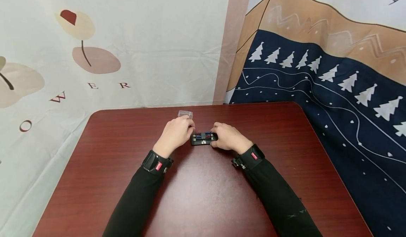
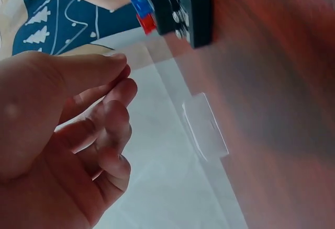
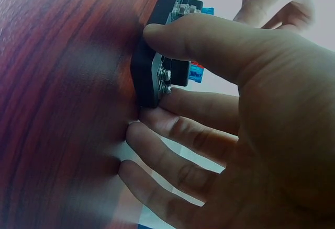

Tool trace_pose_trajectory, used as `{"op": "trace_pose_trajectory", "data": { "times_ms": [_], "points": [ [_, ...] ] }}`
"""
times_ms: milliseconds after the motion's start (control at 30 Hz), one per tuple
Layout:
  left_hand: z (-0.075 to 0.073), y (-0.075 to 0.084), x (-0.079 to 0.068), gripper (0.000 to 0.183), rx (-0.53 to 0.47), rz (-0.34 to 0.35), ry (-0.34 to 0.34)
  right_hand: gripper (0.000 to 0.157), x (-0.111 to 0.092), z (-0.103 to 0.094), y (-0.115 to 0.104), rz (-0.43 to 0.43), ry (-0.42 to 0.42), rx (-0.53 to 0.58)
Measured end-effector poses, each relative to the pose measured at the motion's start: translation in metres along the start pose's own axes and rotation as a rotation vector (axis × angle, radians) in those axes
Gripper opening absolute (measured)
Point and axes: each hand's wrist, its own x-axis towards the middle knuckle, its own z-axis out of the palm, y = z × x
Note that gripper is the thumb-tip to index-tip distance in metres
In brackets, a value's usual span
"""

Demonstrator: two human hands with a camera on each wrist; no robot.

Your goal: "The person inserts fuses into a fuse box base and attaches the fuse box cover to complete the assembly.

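Observation:
A black fuse block (image 1: pixel 200 142) lies on the table, with red and blue blade fuses (image 2: pixel 140 1) along its top and metal screws (image 3: pixel 166 76) at its end. My right hand (image 1: pixel 229 137) grips its right end, the thumb on the near edge and the fingers at the far side. Left of the block, my left hand (image 1: pixel 176 134) is raised with loosely bent fingers, thumb tip close to the index fingertip (image 2: pixel 125 72). Nothing shows between them. Beyond that hand rests a clear plastic cover (image 1: pixel 185 114), partly behind its fingers in the head view.
The dark red wooden table (image 1: pixel 203 194) ends just behind the clear cover. A pale printed cloth (image 1: pixel 165 54) hangs behind it, and a navy cloth with white trees (image 1: pixel 317 75) hangs at the right.

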Motion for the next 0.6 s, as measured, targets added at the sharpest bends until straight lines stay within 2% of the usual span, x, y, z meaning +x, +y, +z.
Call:
{"op": "trace_pose_trajectory", "data": {
  "times_ms": [300,467,600],
  "points": [
    [0.0,-0.034,0.023,0.018,0.028,-0.067,0.015,0.052,0.0,0.001,0.001,-0.013,0.013,-0.005],
    [0.002,-0.051,0.031,0.025,0.018,-0.098,-0.002,0.051,-0.001,0.002,0.001,-0.031,0.016,-0.02],
    [0.003,-0.059,0.036,0.032,0.037,-0.094,-0.028,0.051,-0.001,0.001,0.001,-0.036,0.022,-0.02]
  ]
}}
